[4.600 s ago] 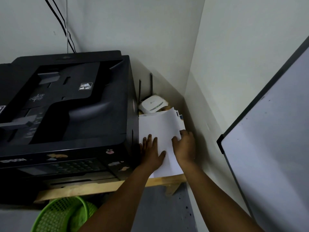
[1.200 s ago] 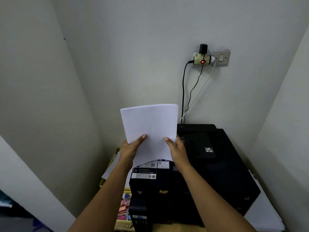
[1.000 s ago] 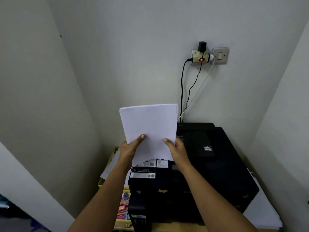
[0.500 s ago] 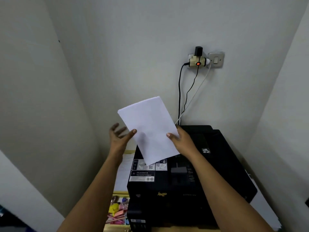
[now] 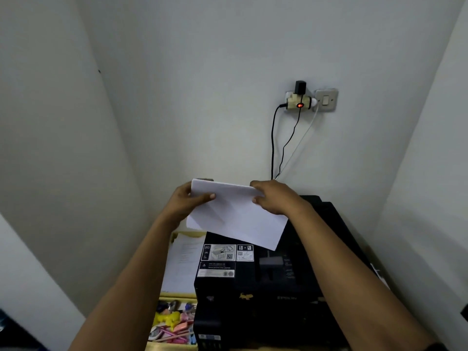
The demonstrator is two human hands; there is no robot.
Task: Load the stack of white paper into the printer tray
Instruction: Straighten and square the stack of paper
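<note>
Both hands grip paper (image 5: 235,216) above printer (image 5: 278,279).

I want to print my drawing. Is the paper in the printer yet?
Not yet. Left hand and right hand hold the white paper stack above the black printer.

The paper stack (image 5: 235,219) hides the printer (image 5: 266,287) rear — its label text is too small to read.
</note>
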